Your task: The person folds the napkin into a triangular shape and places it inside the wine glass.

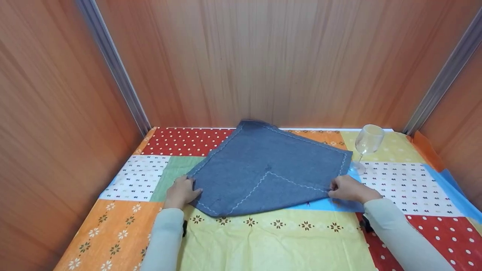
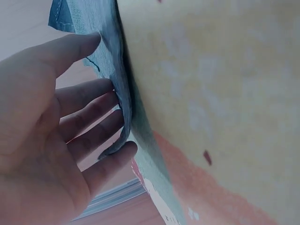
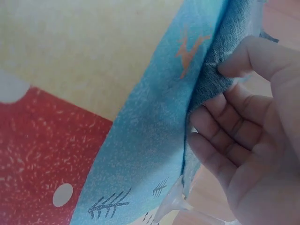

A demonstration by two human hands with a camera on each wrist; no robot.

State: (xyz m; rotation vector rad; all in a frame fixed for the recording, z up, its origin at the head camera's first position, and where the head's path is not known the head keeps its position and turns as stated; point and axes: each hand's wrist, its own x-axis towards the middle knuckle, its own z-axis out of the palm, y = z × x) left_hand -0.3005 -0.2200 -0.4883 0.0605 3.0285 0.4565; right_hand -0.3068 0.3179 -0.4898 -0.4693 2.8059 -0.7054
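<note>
A grey-blue cloth (image 1: 263, 165) with pale wavy stitching lies on the patchwork tablecloth, its near part folded over. At its left edge is my left hand (image 1: 182, 191), the thumb reaching over the cloth. In the left wrist view the left fingers (image 2: 89, 96) are spread and fairly straight, with their tips at the cloth's edge (image 2: 123, 89). My right hand (image 1: 348, 188) pinches the folded corner at the right. The right wrist view has the thumb on the cloth (image 3: 211, 79) and curled fingers (image 3: 213, 129) at its edge.
A clear stemmed wine glass (image 1: 369, 139) stands just beyond the cloth's right corner, close to my right hand. Wooden panels (image 1: 271, 64) rise at the back and both sides. The patchwork tablecloth (image 1: 278, 241) covers the surface, with rumpled edges at the right.
</note>
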